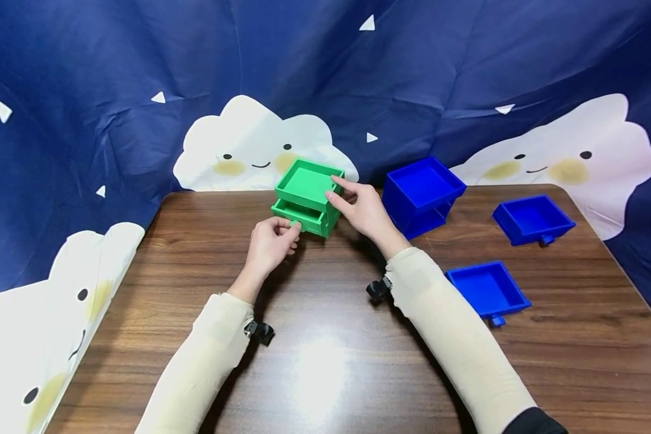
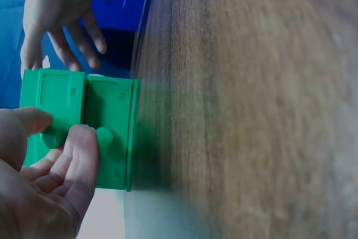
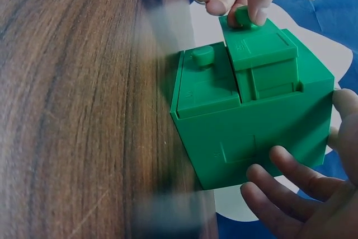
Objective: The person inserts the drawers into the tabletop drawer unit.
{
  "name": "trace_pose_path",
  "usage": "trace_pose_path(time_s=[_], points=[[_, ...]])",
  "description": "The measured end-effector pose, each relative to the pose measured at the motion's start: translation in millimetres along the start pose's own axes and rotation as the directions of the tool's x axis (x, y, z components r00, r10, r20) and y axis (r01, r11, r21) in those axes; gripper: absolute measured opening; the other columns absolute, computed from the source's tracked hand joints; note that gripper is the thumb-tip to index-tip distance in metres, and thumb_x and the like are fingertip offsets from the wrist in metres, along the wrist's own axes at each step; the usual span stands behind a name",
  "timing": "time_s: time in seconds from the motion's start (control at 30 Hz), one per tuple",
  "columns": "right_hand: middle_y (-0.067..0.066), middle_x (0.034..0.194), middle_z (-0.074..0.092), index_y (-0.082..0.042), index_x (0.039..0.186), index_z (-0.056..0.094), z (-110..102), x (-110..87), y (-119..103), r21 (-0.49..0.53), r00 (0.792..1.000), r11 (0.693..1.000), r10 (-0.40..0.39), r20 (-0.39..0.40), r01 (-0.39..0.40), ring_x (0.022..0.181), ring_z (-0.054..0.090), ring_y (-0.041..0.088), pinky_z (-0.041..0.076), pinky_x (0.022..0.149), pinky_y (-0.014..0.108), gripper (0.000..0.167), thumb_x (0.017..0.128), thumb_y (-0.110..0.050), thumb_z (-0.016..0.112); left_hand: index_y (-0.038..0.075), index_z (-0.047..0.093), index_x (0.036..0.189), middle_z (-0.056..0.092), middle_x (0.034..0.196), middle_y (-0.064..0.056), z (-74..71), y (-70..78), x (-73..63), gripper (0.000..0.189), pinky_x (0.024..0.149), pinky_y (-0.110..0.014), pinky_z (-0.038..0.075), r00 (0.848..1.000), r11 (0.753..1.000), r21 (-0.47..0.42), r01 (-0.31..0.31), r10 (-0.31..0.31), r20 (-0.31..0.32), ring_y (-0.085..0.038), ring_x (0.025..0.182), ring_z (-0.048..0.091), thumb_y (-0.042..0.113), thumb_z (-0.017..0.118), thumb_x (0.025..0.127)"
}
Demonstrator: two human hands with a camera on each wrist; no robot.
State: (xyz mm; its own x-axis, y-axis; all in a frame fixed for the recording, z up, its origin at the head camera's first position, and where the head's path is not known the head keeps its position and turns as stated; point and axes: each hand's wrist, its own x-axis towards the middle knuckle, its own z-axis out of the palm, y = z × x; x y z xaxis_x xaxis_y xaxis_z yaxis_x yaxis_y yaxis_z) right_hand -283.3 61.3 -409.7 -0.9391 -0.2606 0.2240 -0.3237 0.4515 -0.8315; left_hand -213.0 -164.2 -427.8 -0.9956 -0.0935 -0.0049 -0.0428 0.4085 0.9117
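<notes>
A small green cabinet (image 1: 310, 184) with a shallow tray top stands near the table's back edge. Its upper drawer (image 3: 268, 76) is partly out, while the lower drawer (image 3: 207, 85) sits flush. My left hand (image 1: 268, 246) pinches the round knob (image 3: 243, 17) of that upper drawer between thumb and fingers. Against the cabinet's right side is my right hand (image 1: 366, 211), its fingers loosely extended, thumb and fingertips at the top rim and side wall. The lower drawer's knob (image 2: 104, 137) is beside the left fingertips in the left wrist view.
Right of the green cabinet stands a blue cabinet (image 1: 423, 187) with open slots. Two blue drawers lie on the wooden table (image 1: 195, 253): one at the back right (image 1: 534, 220), another nearer (image 1: 488, 289). A dark blue curtain (image 1: 282, 54) with cloud prints hangs behind.
</notes>
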Motion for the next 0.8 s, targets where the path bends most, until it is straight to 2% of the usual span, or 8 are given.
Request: trace_pose_path(time_s=[0.13,0.4,0.57,0.7,0.8], points=[[0.016,0.098,0.076,-0.011,0.149,0.065,0,-0.4,0,-0.007,1.0,1.0,0.001,0.0,-0.001,0.09,0.072,0.027,0.055,0.078,0.032,0.049,0.105,-0.031,0.072,-0.002,0.074,0.107,0.079,0.087,-0.021,2.6,-0.5,1.6,0.024,0.064,-0.044,0.066,1.0,1.0,-0.014,0.001,-0.001,0.001,-0.013,0.059,0.07,0.021,0.072,0.101],[0.016,0.097,0.075,-0.012,0.15,0.065,0,-1.3,-2,-0.004,1.0,1.0,0.009,0.002,-0.009,0.092,0.072,0.028,0.055,0.079,0.034,0.049,0.105,-0.031,0.072,-0.001,0.073,0.112,0.079,0.093,-0.023,6.3,-1.9,5.0,0.025,0.054,-0.039,0.061,1.0,0.999,-0.036,0.008,-0.007,0.011,-0.013,0.057,0.069,0.023,0.07,0.102],[0.016,0.097,0.074,-0.012,0.15,0.065,1,-0.5,-2,0.001,1.0,1.0,0.011,0.0,-0.011,0.093,0.072,0.029,0.055,0.079,0.034,0.048,0.106,-0.03,0.071,-0.002,0.073,0.111,0.078,0.089,-0.021,7.4,-4.1,8.9,0.024,0.054,-0.04,0.061,1.0,0.998,-0.06,-0.006,0.007,0.009,-0.016,0.056,0.069,0.021,0.069,0.103],[0.017,0.099,0.075,-0.012,0.15,0.065,1,-0.6,-2,0.007,1.0,1.0,0.012,-0.005,-0.012,0.093,0.072,0.029,0.055,0.079,0.034,0.048,0.106,-0.03,0.071,-0.002,0.073,0.111,0.078,0.089,-0.022,8.0,-3.7,10.9,0.024,0.057,-0.041,0.063,1.0,0.998,-0.067,-0.014,0.015,0.014,-0.03,0.063,0.073,0.021,0.069,0.103],[0.018,0.102,0.076,-0.012,0.151,0.064,1,-1.7,-3,0.005,1.0,1.0,0.02,-0.005,-0.02,0.094,0.072,0.029,0.055,0.08,0.035,0.049,0.106,-0.03,0.071,-0.003,0.073,0.111,0.078,0.089,-0.023,8.0,-3.5,11.4,0.025,0.057,-0.039,0.063,1.0,0.997,-0.074,-0.014,0.016,0.022,-0.036,0.068,0.074,0.02,0.069,0.103]])
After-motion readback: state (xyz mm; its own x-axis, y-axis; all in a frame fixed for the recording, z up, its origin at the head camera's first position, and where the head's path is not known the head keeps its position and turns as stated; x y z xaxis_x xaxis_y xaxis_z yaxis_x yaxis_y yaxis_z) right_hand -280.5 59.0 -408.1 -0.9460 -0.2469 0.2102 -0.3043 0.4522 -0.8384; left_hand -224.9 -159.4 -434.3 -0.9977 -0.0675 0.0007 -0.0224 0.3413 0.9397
